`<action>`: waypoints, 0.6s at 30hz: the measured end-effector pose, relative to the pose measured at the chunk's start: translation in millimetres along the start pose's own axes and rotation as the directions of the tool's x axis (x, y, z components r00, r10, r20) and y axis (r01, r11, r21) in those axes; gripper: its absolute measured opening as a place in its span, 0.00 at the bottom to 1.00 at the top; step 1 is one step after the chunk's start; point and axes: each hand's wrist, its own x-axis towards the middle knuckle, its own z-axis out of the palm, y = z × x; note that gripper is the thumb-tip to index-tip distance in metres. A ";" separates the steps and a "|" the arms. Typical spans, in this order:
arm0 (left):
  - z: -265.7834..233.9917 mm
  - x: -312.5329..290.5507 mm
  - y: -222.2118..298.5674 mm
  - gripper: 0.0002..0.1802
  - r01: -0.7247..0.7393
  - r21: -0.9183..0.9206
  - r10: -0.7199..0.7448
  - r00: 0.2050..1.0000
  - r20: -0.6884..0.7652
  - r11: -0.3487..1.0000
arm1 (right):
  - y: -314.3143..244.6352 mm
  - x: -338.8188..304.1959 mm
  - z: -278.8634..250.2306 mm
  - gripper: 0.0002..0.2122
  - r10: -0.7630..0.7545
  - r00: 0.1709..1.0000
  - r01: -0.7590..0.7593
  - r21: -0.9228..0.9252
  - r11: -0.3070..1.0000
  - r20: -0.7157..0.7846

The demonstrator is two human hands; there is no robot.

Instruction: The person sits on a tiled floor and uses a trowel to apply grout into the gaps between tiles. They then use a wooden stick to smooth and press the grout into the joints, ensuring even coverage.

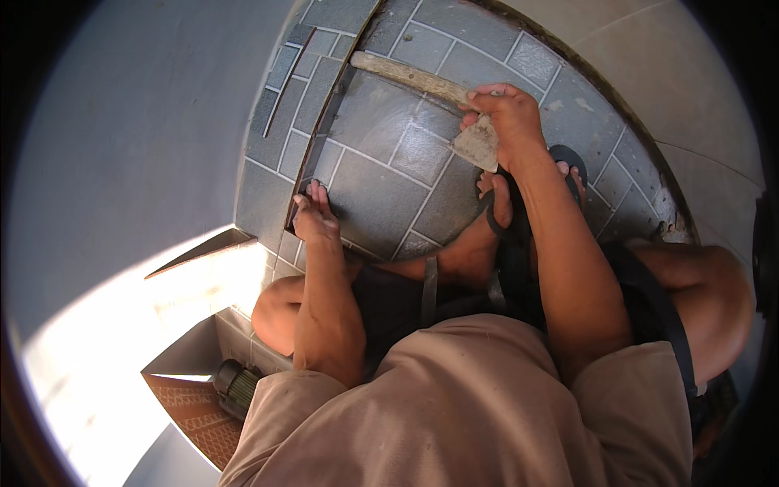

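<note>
My right hand (513, 122) is closed around one end of a worn wooden handle (410, 75), which points away to the left over the grey tiles (377, 191). Below those fingers shows a flat, wedge-shaped scraper blade (477, 144), crusted pale grey. Whether blade and handle are one tool is hidden by the hand. My left hand (316, 215) rests at the dark edge strip (312, 154) along the left of the tiles. Its fingers point forward, slightly bent and apart, and I see nothing held in them.
Narrow tiles (280, 150) border the grey wall (146, 122) on the left. My sandalled foot (497, 203) stands on the tiles between my arms. At lower left lie an open box (182, 398) and a dark ribbed object (237, 385). Pale floor (682, 89) lies beyond the curved tile edge.
</note>
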 end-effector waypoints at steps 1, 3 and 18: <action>-0.4 0.1 0.0 0.28 -0.006 0.009 0.006 1.000 0.006 1.000 | 1.7 1.1 -0.5 0.07 -0.017 1.000 0.017 -0.011 1.000 -0.022; 3.7 -3.4 -0.7 0.28 -0.001 0.008 0.001 1.000 -0.007 1.000 | 0.2 0.0 -0.2 0.07 -0.055 0.996 0.052 -0.039 0.998 -0.075; -0.3 -1.4 0.8 0.28 0.020 -0.016 -0.020 1.000 -0.001 1.000 | -5.4 5.2 0.0 0.07 -0.028 0.999 0.030 -0.084 0.996 0.025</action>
